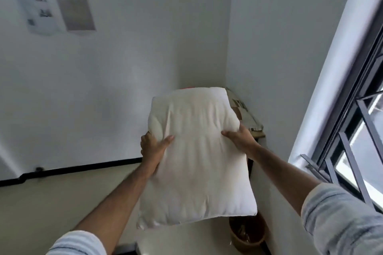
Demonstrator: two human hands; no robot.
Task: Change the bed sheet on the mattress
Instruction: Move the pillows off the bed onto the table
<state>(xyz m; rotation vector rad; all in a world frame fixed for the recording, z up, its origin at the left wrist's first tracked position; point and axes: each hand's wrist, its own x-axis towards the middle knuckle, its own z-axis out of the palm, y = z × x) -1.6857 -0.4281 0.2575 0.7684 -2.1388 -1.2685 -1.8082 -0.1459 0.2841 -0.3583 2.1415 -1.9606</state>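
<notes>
Both hands, the left hand point(154, 147) and the right hand point(240, 137), grip with curled fingers the two sides of a white pillow point(196, 151), held up before a corner tabletop point(258, 133).

Both hands holding white pillow point(196, 151) mid-frame, off the floor.
Left hand point(154, 147) grips its left edge, right hand point(240, 138) its right; brown basket point(247, 234) lower right, window point(356, 130) far right.

One pillow point(196, 151); two hands, left point(153, 147) and right point(240, 138); one bench point(257, 130) in the corner; one basket point(247, 232); one window point(356, 130); two posters point(60, 8).
</notes>
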